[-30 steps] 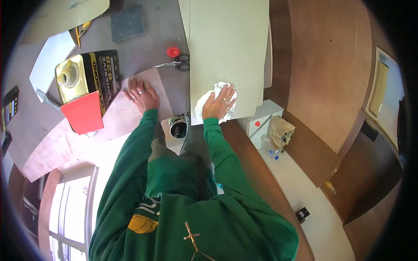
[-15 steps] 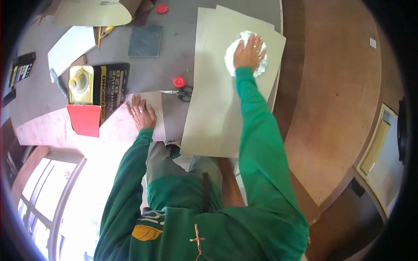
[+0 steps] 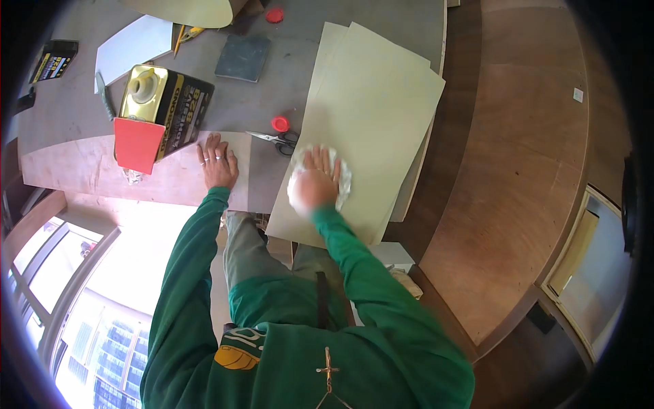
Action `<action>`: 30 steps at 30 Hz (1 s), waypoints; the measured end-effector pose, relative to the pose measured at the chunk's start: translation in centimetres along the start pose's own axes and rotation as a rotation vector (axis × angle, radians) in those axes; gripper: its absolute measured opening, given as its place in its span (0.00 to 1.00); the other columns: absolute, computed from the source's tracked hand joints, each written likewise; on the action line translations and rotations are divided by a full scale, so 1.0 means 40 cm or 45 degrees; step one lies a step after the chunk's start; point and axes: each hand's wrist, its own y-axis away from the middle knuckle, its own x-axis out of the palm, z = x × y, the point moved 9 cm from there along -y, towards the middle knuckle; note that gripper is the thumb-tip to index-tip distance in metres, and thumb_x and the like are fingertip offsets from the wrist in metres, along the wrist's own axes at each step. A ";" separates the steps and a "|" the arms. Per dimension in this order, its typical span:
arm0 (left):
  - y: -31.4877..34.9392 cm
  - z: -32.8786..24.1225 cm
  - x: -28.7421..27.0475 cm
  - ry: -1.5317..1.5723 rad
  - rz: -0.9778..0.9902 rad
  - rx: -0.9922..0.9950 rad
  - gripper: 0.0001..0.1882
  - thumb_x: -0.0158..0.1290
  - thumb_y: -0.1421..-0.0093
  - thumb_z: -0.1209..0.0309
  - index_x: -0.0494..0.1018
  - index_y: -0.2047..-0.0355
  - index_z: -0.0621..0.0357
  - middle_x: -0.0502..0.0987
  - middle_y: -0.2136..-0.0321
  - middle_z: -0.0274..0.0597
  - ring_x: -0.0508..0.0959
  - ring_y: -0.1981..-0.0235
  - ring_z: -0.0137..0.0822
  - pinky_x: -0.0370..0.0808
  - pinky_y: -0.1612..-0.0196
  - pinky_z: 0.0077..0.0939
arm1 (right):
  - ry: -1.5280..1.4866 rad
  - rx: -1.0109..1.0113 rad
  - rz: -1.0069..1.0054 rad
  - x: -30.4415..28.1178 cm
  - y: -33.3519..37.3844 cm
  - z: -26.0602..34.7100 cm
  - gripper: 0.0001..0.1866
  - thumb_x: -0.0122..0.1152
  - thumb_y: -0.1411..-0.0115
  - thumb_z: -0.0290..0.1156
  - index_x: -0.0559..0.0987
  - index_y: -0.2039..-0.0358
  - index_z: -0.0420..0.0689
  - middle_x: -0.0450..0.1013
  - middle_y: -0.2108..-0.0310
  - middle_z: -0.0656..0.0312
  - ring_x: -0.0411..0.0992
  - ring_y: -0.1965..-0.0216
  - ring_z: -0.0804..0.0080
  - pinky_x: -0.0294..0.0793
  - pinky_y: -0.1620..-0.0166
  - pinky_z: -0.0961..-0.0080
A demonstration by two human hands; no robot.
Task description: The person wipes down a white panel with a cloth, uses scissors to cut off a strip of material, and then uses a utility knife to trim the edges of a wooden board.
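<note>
My right hand [image 3: 317, 185] lies flat on a crumpled white cloth [image 3: 344, 178], pressing it against the near left part of a pale beige sheet [image 3: 371, 126]. Its fingers are stretched out, and motion blurs the back of the hand. A second beige sheet shows from beneath the first at the far left edge. My left hand [image 3: 219, 165] rests palm down, fingers extended and holding nothing, on a thin pinkish board [image 3: 75, 165] along the table's near edge. Black-handled scissors [image 3: 285, 142] lie between the two hands, beside a red cap [image 3: 280, 123].
Left of my left hand stands a black and gold adhesive can [image 3: 185, 112] with a red card [image 3: 136, 145] at its near side. Farther back lie a dark square plate [image 3: 243, 58], a white sheet [image 3: 134, 53] and another red cap [image 3: 274, 15]. A curved brown panel [image 3: 518, 163] rises at right.
My right hand and the cloth have slid from the far right of the beige sheet to its near left part. My left hand stays on the pinkish board. The whole view has shifted slightly.
</note>
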 end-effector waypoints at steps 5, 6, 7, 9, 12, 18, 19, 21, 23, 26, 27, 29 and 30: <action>-0.002 0.005 -0.017 0.113 0.001 -0.046 0.14 0.49 0.38 0.68 0.67 0.51 0.53 0.67 0.41 0.44 0.59 0.33 0.45 0.43 0.29 0.56 | -0.092 -0.038 -0.041 -0.034 0.119 0.027 0.26 0.50 0.37 0.34 0.69 0.38 0.44 0.63 0.35 0.52 0.56 0.32 0.53 0.46 0.30 0.46; -0.006 0.008 -0.022 0.171 -0.019 -0.052 0.14 0.49 0.38 0.68 0.68 0.52 0.54 0.67 0.42 0.45 0.59 0.33 0.45 0.43 0.29 0.56 | -0.098 -0.024 -0.056 -0.047 0.109 0.032 0.24 0.49 0.36 0.33 0.70 0.39 0.44 0.64 0.36 0.51 0.57 0.32 0.52 0.48 0.31 0.47; -0.009 0.000 -0.035 0.228 -0.027 -0.059 0.13 0.49 0.38 0.69 0.69 0.52 0.54 0.67 0.42 0.45 0.60 0.33 0.45 0.43 0.30 0.57 | -0.221 0.113 -0.149 -0.061 0.110 0.015 0.24 0.49 0.36 0.33 0.70 0.40 0.43 0.66 0.38 0.51 0.59 0.34 0.51 0.50 0.31 0.49; 0.000 -0.023 -0.064 0.502 -0.083 -0.078 0.12 0.49 0.36 0.70 0.70 0.53 0.58 0.70 0.46 0.51 0.67 0.40 0.51 0.59 0.36 0.50 | -0.473 0.401 -0.328 -0.073 0.126 -0.014 0.22 0.50 0.35 0.33 0.71 0.41 0.43 0.69 0.41 0.50 0.63 0.37 0.48 0.54 0.32 0.51; 0.114 0.002 -0.032 1.039 0.159 -0.269 0.13 0.47 0.33 0.69 0.69 0.51 0.61 0.72 0.49 0.54 0.72 0.47 0.53 0.68 0.44 0.41 | -0.781 0.569 -0.234 -0.060 0.125 0.117 0.17 0.45 0.31 0.36 0.75 0.50 0.38 0.75 0.57 0.46 0.73 0.55 0.48 0.69 0.49 0.60; 0.278 -0.026 -0.099 1.903 0.444 -0.531 0.23 0.47 0.30 0.66 0.59 0.39 0.65 0.73 0.50 0.43 0.74 0.51 0.36 0.70 0.45 0.30 | -1.408 0.572 0.101 0.059 0.062 0.411 0.19 0.45 0.28 0.40 0.74 0.51 0.37 0.75 0.63 0.56 0.71 0.61 0.70 0.71 0.52 0.71; 0.288 0.020 -0.099 1.977 0.469 -0.607 0.24 0.49 0.32 0.67 0.60 0.41 0.66 0.73 0.51 0.44 0.73 0.51 0.35 0.70 0.46 0.29 | -1.473 0.573 0.096 0.066 0.049 0.454 0.19 0.45 0.28 0.40 0.75 0.50 0.38 0.76 0.62 0.58 0.71 0.61 0.70 0.71 0.52 0.72; 0.307 0.134 -0.100 2.134 0.516 -0.759 0.24 0.54 0.35 0.69 0.62 0.43 0.67 0.73 0.51 0.45 0.73 0.51 0.33 0.71 0.46 0.29 | -1.595 0.576 0.091 0.076 0.024 0.521 0.19 0.45 0.27 0.40 0.75 0.49 0.39 0.76 0.60 0.61 0.71 0.59 0.70 0.71 0.52 0.74; 0.284 0.195 -0.159 1.971 0.555 -0.917 0.27 0.62 0.41 0.70 0.65 0.46 0.66 0.75 0.53 0.44 0.74 0.53 0.31 0.73 0.49 0.27 | -1.584 0.774 0.194 0.161 0.064 0.449 0.18 0.48 0.28 0.39 0.75 0.46 0.40 0.76 0.56 0.61 0.73 0.56 0.73 0.72 0.52 0.77; 0.277 0.439 -0.209 1.819 0.274 -0.946 0.24 0.62 0.40 0.67 0.69 0.49 0.66 0.77 0.56 0.45 0.77 0.58 0.30 0.76 0.55 0.27 | -1.362 0.639 0.155 0.145 0.048 0.411 0.18 0.51 0.30 0.37 0.73 0.44 0.40 0.76 0.52 0.56 0.75 0.53 0.72 0.73 0.51 0.77; 0.249 0.491 -0.251 1.791 0.214 -0.995 0.24 0.61 0.39 0.65 0.69 0.48 0.67 0.77 0.57 0.45 0.77 0.58 0.31 0.76 0.55 0.26 | -1.307 0.676 0.125 0.138 0.063 0.359 0.18 0.52 0.30 0.35 0.73 0.44 0.41 0.76 0.52 0.55 0.76 0.53 0.71 0.74 0.51 0.76; 0.213 0.645 -0.318 1.665 -0.050 -1.003 0.24 0.61 0.38 0.64 0.68 0.48 0.65 0.76 0.55 0.45 0.76 0.57 0.32 0.75 0.53 0.26 | -1.221 0.749 0.108 0.132 0.098 0.280 0.18 0.53 0.31 0.33 0.73 0.44 0.41 0.76 0.52 0.55 0.76 0.54 0.71 0.74 0.51 0.76; 0.204 0.736 -0.353 1.580 -0.213 -0.971 0.23 0.60 0.37 0.64 0.69 0.48 0.64 0.76 0.55 0.44 0.76 0.57 0.32 0.74 0.53 0.26 | -1.190 0.773 0.100 0.130 0.099 0.258 0.17 0.53 0.32 0.32 0.73 0.44 0.42 0.76 0.52 0.55 0.76 0.54 0.71 0.74 0.51 0.76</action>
